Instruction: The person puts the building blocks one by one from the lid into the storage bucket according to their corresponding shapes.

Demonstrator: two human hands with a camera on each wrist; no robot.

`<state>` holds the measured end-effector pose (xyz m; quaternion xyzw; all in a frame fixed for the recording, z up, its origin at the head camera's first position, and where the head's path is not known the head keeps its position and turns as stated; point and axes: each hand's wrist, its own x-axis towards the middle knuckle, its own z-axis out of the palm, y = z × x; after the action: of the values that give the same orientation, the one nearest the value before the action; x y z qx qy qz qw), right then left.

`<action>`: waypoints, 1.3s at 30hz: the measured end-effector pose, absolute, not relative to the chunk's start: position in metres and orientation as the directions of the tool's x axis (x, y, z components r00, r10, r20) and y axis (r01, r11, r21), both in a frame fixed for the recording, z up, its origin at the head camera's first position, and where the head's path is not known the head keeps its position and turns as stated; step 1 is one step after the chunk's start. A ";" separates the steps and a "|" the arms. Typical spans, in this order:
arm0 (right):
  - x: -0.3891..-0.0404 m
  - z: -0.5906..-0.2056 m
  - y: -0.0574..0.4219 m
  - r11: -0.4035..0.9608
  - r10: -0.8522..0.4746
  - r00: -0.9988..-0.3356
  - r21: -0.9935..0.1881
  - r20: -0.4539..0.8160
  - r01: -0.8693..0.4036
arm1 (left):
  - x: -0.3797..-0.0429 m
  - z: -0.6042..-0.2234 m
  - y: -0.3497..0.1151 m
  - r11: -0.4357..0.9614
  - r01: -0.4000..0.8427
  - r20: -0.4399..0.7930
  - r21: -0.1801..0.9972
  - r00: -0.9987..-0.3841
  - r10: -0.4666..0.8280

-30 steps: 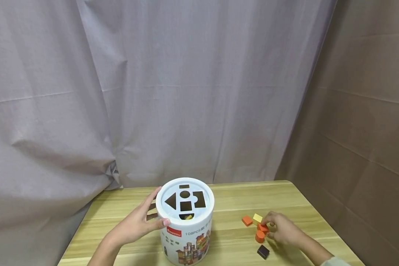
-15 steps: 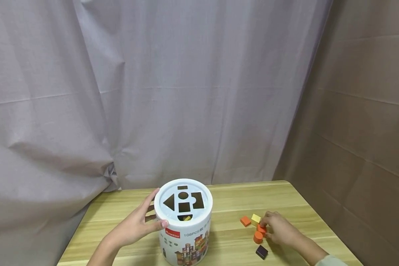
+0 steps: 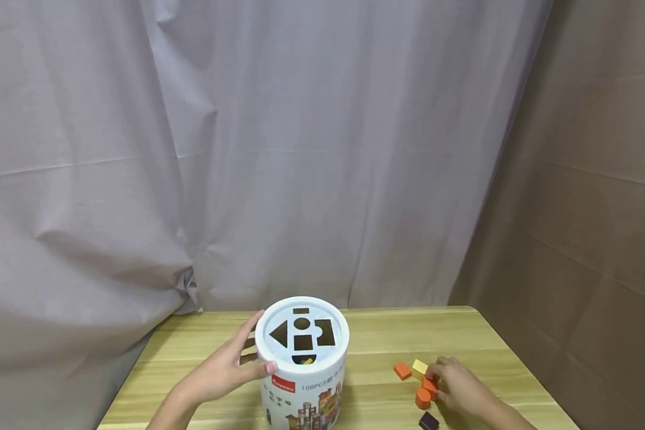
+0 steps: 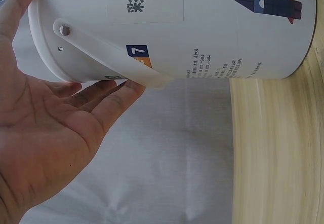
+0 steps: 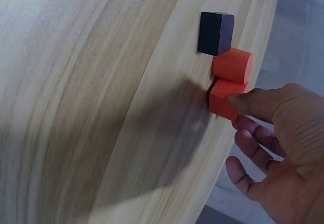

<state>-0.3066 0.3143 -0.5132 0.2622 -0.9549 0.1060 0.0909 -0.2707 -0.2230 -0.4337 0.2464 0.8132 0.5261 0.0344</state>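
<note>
A white lidded toy-block bucket [image 3: 307,382] stands on the wooden table, its round lid cut with a triangle, circle, square and other shaped holes. My left hand [image 3: 228,365] rests on its left side, thumb at the front rim and fairly straight fingers spread along the wall, touching near the white handle [image 4: 101,51]. On the right, my right hand [image 3: 458,387] pinches an orange block [image 5: 223,97] low over the table; the thumb lies on its face. An orange cylinder [image 3: 423,398] sits against that block. Beside the hand is a yellow block [image 3: 419,368].
A flat orange block [image 3: 402,371] lies left of the yellow one. Nearer the front edge is a dark block [image 3: 429,421]. Something yellow shows through the lid's front hole. Grey curtains [image 3: 322,155] hang behind the table [image 3: 387,334] and along its right side.
The head view has shifted slightly, so everything sits lower in it. My left hand stays on the bucket, and my right hand stays at the orange block with little movement.
</note>
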 end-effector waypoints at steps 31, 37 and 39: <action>-0.282 -0.447 0.252 0.646 -0.403 -0.691 -0.349 0.599 -0.679 | -0.272 -0.435 -0.224 0.342 0.397 0.225 0.852 -0.867 0.445; -0.280 -0.433 0.235 0.603 -0.391 -0.687 -0.393 0.613 -0.694 | -0.270 -0.434 -0.224 0.341 0.405 0.232 0.849 -0.863 0.448; -0.280 -0.427 0.230 0.595 -0.383 -0.702 -0.421 0.600 -0.685 | -0.270 -0.434 -0.224 0.334 0.408 0.238 0.850 -0.862 0.447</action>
<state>-0.2803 0.2299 -0.4274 0.3095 -0.8627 0.3269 0.2304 -0.2703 -0.2237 -0.4344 0.2619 0.8165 0.5142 0.0191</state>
